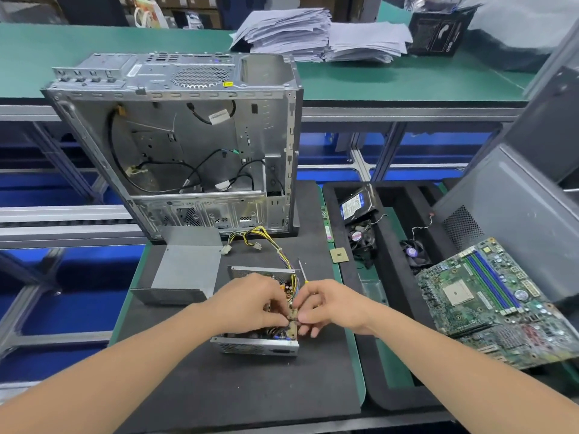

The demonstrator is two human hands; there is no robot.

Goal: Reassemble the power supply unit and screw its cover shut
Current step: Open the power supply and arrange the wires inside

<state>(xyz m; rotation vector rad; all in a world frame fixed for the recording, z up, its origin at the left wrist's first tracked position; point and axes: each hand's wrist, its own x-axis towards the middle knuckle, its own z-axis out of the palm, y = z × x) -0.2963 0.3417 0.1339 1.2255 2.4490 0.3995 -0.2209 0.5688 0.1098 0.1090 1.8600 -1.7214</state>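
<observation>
As my left hand (250, 303) and right hand (330, 305) pinched the circuit board (293, 329) in the open power supply unit (260, 347) on the surface (250, 396), I feared crooked seating; trapped wires (275, 245) could block the cover (188, 270).

Power supply unit (255, 347): open grey metal chassis, sitting upright on black mat (250, 389), circuit board (293, 329) showing.
Cover (188, 267): grey folded sheet metal, lying detached just left of the unit.
Cable bundle (266, 239): yellow-and-black wires, trailing away behind the unit.

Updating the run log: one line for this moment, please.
stage: PSU chassis open | left hand: pinches circuit board | right hand: pinches same board | cover: on mat, left of chassis | screwdriver: on mat, unheld
</observation>
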